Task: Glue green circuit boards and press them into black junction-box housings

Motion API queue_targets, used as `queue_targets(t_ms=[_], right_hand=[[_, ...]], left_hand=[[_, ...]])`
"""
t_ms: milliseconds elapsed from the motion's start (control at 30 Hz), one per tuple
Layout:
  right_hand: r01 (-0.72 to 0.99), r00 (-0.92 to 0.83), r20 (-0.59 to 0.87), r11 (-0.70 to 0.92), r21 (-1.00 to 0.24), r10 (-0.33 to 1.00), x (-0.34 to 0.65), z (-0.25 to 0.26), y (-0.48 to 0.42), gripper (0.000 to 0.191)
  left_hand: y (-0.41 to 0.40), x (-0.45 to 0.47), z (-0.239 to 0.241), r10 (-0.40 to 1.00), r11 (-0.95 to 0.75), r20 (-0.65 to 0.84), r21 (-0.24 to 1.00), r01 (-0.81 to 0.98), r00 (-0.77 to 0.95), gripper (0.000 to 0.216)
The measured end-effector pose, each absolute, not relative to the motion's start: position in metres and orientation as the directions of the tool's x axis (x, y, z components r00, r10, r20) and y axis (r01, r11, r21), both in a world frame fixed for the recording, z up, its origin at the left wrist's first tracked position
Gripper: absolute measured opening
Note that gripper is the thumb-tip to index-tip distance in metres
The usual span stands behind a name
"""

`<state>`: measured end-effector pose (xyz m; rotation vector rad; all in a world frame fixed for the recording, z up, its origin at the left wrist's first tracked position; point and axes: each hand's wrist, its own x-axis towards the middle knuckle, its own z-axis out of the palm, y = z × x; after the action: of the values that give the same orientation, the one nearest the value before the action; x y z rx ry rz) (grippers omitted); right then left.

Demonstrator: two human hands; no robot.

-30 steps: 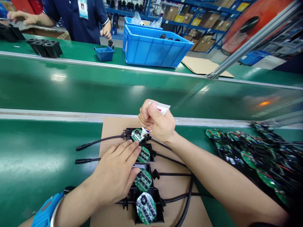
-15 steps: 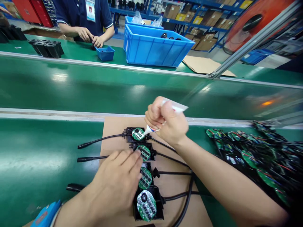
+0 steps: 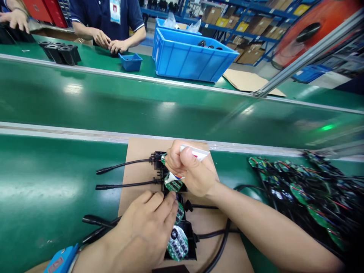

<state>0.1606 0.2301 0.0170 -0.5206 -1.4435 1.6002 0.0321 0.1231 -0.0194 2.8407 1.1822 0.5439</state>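
My right hand point(image 3: 193, 168) is wrapped round a white squeeze tube point(image 3: 199, 153), its nozzle pointing down-left at the second round green circuit board point(image 3: 174, 185) from the back. My left hand point(image 3: 146, 223) lies palm down with fingers stretched out, its fingertips at the third circuit board point(image 3: 179, 213) and covering part of it; the thumb is hidden. The nearest circuit board point(image 3: 178, 244) sits in a black housing and has white material on its face. The farthest circuit board point(image 3: 163, 159) is mostly behind my right hand. Black cables extend from both sides of the housings.
Under the row lies a cardboard sheet point(image 3: 136, 155) on the green bench. A heap of wired circuit boards point(image 3: 301, 189) is at the right. Across the divider, a co-worker's hands point(image 3: 113, 43) are beside a small blue bin point(image 3: 131, 62) and a large blue crate point(image 3: 193, 57).
My right hand has brought the tube nearer, from the farthest board to the second one. My left hand has shifted slightly; its fingertips moved from the second board toward the third.
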Motion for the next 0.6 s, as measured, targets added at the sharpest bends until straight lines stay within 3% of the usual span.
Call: queue_targets(t_ms=[600], right_hand=[[-0.271, -0.479, 0.237, 0.114, -0.956, 0.845, 0.188, 0.024, 0.229, 0.047]], left_hand=[[0.12, 0.031, -0.016, 0.702, -0.709, 0.252, 0.162, 0.686, 0.666, 0.041]])
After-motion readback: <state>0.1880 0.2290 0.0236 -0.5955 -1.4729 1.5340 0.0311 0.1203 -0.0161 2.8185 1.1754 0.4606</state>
